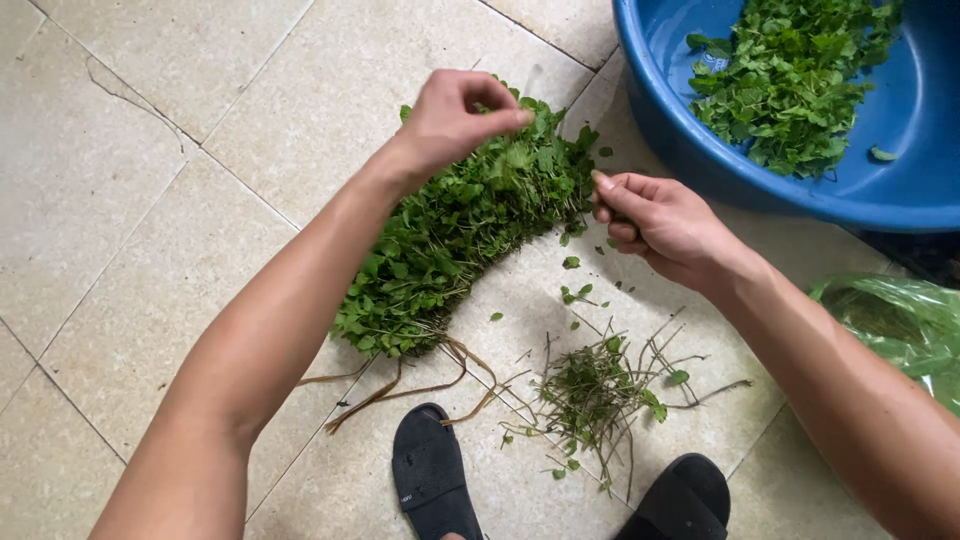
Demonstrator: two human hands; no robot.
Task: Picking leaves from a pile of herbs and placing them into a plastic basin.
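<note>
2 hands picking at a bundle of greens on a tiled floor

the left hand (pixel 455 115) pinches leaves at the far end of the greens (pixel 460 235); the right hand (pixel 660 222), just right of the bundle, is curled with fingertips pinched, on what i cannot tell. stems (pixel 600 395) lie near, between 2 sandals (pixel 435 485); a blue basin (pixel 660 110) of leaves sits far right.
</note>
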